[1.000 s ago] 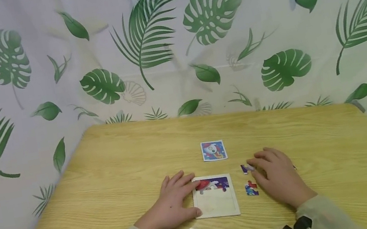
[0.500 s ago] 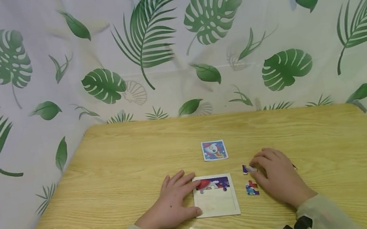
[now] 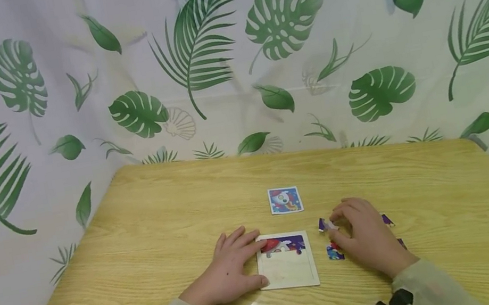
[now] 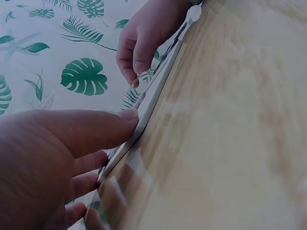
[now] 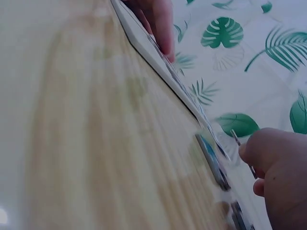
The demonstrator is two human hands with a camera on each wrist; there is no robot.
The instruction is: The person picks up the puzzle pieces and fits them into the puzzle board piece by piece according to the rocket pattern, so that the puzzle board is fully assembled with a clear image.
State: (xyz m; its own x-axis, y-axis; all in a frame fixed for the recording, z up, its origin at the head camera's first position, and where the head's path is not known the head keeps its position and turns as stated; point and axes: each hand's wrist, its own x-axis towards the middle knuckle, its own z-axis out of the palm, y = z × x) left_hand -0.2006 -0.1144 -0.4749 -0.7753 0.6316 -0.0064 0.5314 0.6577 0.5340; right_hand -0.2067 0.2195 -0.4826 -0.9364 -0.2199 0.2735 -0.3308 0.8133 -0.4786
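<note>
My left hand [image 3: 230, 271] rests spread at the left side of a white-rimmed puzzle tray [image 3: 314, 270], thumb and fingertips on its edge. Along the tray's top lie fitted pieces [image 3: 289, 244] with a red and purple picture; the lower part shows a bare base. To the right, my right hand [image 3: 365, 235] pinches a purple and white puzzle piece [image 3: 328, 225] between thumb and fingers. In the right wrist view that piece [image 5: 235, 136] is seen edge-on, tilted and raised off the table. A blue and red piece [image 3: 335, 253] lies under the right thumb, partly hidden.
Beyond the tray lies a small picture card [image 3: 285, 200] with a white rocket. Right of my right hand are two more puzzle pieces, a purple one [image 3: 387, 220] and a dark one [image 3: 401, 243] partly hidden. A leaf-patterned cloth [image 3: 221, 70] surrounds the wooden table [image 3: 175, 202].
My right hand has shifted slightly left with the pinched piece, its thumb now over part of the blue and red piece. Pieces to its right show more. The left hand stays put.
</note>
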